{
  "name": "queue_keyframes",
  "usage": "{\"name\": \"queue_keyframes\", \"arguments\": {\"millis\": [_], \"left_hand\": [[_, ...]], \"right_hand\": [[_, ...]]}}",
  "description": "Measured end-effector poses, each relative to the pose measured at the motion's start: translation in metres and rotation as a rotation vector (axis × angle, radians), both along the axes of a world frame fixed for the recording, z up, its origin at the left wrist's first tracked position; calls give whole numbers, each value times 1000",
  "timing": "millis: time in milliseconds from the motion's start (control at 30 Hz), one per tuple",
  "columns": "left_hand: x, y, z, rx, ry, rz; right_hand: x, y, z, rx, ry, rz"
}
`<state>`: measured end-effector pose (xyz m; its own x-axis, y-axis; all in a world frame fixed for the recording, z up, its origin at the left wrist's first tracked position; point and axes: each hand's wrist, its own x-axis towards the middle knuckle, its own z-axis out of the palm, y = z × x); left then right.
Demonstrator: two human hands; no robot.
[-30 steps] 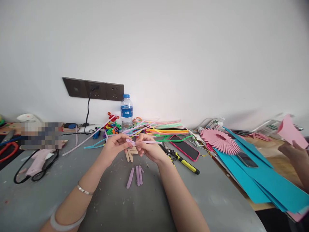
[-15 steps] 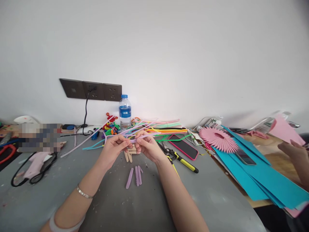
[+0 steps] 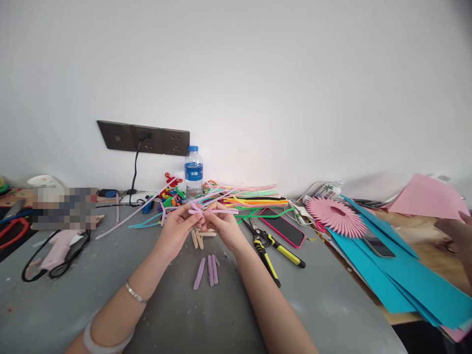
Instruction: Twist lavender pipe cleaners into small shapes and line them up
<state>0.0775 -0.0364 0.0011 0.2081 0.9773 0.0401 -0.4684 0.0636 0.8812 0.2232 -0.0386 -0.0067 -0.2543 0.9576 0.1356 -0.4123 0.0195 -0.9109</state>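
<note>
My left hand [image 3: 180,223] and my right hand [image 3: 224,225] meet above the middle of the grey table, their fingertips almost touching. Both pinch a lilac pipe cleaner [image 3: 229,212], whose end sticks out to the right past my right fingers. Whether a stick lies inside it is hidden by my fingers. Just below my hands lie several bare wooden craft sticks [image 3: 199,240]. Closer to me are several lilac fuzzy sticks [image 3: 199,273], lying side by side.
Bundles of coloured pipe cleaners [image 3: 258,200] lie behind my hands, beside a water bottle [image 3: 193,172]. Yellow-black pliers [image 3: 267,253] and a phone [image 3: 283,228] lie to the right. A pink glue gun [image 3: 57,248] with its cord is at left. Another person's hand [image 3: 453,236] holds pink paper [image 3: 424,196].
My hands have drawn slightly closer together, and the lilac pipe cleaner now points more levelly to the right. At the right, the other person's pink paper has swung leftward and shows more broadly.
</note>
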Motion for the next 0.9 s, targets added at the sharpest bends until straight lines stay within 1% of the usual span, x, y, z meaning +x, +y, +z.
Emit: {"name": "queue_keyframes", "arguments": {"millis": [100, 267, 433, 567, 633, 700, 800, 900], "left_hand": [[0, 0, 0, 20, 25, 33], [-1, 1, -1, 6, 79, 61], [1, 1, -3, -5, 5, 21], [1, 1, -7, -53, -2, 57], [1, 1, -8, -64, 17, 46], [1, 1, -8, -80, 14, 13], [2, 0, -6, -127, -16, -32], [3, -1, -5, -162, -61, -45]], "right_hand": [[-1, 0, 0, 24, -47, -21], [-2, 2, 2, 197, -156, -211], [-5, 1, -1, 303, -246, -299], [-7, 2, -5, 354, -341, -348], [-7, 3, -6, 327, -298, -365], [-7, 4, -7, 274, -201, -358], [-6, 6, -7, 162, -36, -298], [-5, 7, -6, 52, 92, -234]]}}
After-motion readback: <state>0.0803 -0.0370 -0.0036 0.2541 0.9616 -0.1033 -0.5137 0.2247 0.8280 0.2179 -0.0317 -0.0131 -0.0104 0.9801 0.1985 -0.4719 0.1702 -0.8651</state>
